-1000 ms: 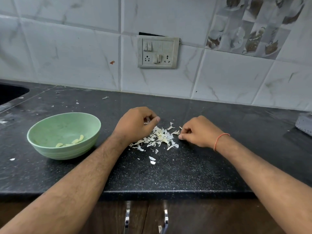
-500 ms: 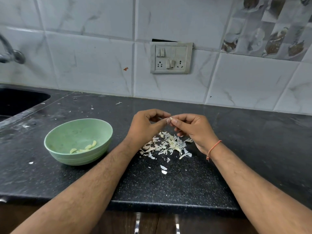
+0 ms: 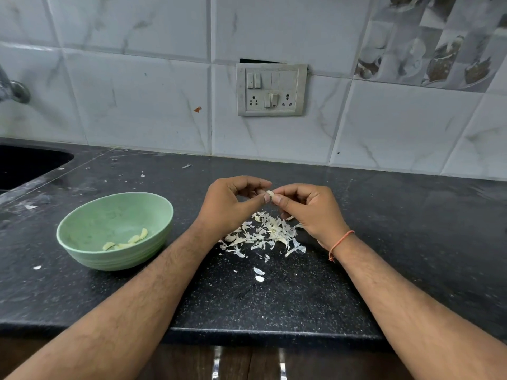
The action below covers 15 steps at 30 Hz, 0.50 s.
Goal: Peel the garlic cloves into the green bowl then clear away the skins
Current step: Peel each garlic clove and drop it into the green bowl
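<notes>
Garlic, a green bowl and a pile of skins on a dark surface

One small pale garlic clove (image 3: 270, 193) is up in the air above the pile, pinched between the fingertips of two hands; how much skin is left on it is too small to tell. The green bowl (image 3: 82, 229) is round with ridges on its outside and sits upright on the surface, off to the left of the pile. A few peeled cloves (image 3: 129, 240), pale yellow and curved, lie at its bottom. The skins (image 3: 263, 234) are thin, white, papery bits in a loose heap, with a few stray flakes (image 3: 258, 274) just nearer the front edge.
</notes>
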Tool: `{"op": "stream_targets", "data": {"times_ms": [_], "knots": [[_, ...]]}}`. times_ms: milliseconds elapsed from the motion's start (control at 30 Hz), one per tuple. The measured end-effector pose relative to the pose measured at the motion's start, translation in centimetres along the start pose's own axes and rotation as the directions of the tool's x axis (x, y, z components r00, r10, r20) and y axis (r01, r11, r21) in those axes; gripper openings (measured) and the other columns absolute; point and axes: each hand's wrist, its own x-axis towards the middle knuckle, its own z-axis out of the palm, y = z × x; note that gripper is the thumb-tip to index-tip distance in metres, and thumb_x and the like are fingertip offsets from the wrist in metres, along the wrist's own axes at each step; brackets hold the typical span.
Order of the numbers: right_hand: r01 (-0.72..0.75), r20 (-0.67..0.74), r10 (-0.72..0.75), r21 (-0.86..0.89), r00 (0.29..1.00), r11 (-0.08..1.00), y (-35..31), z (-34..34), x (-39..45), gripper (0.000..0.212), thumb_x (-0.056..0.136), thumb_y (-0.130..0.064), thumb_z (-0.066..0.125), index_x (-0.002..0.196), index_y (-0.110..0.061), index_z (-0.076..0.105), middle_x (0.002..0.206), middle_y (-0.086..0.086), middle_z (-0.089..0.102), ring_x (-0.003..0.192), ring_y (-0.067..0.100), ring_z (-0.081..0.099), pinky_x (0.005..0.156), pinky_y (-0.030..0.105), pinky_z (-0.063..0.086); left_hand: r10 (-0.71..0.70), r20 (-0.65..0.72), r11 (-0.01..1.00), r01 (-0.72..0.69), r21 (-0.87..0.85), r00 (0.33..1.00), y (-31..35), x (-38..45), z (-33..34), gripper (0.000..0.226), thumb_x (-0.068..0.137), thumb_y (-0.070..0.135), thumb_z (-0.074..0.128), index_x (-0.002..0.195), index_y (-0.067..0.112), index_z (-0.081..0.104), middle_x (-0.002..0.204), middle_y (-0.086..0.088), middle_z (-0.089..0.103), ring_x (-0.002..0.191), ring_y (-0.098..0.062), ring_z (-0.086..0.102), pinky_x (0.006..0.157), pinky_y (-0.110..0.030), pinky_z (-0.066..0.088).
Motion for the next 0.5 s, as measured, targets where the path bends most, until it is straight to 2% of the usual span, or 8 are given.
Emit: {"op": "stream_targets", "data": {"times_ms": [167,300,500], "knots": [[0.04,-0.012,-0.04,-0.047,0.999,0.998,0.05,0.29,-0.1,0.01,0.094,-0.012,0.081,0.103,-0.014,0.084,0.087,0.001,0.081,0.072,0.01,0.072,0.066,0.025,0.059,0.012,0.012,1.0,-0.012,0.0,1.0,0.11,-0.02,-0.01,0.027,0.091,0.016,0.084,0.116,0.026,0.081,0.093,0.007,0.08,0.092,-0.008,0.074,0.089,-0.02,0.057],[0.019,-0.023,-0.018,0.031,1.0,0.999,-0.05,0.8,-0.14,0.01,0.095,-0.01,0.079,0.104,-0.013,0.083,0.089,0.007,0.08,0.08,0.014,0.073,0.069,0.028,0.062,0.001,-0.008,1.0,-0.001,-0.017,1.0,0.17,0.02,-0.09,0.024,0.092,0.017,0.083,0.115,0.024,0.081,0.093,0.006,0.08,0.092,-0.01,0.074,0.092,-0.026,0.06],[-0.041,-0.002,0.041,0.127,0.999,0.991,-0.2,0.76,-0.2,0.01,0.096,-0.006,0.077,0.105,-0.006,0.081,0.086,0.015,0.078,0.073,0.016,0.069,0.068,0.031,0.063,-0.035,-0.029,0.997,0.033,-0.066,0.999,0.01,0.06,-0.01,0.025,0.091,0.017,0.084,0.116,0.021,0.08,0.095,0.005,0.08,0.091,-0.012,0.075,0.09,-0.041,0.064]]}}
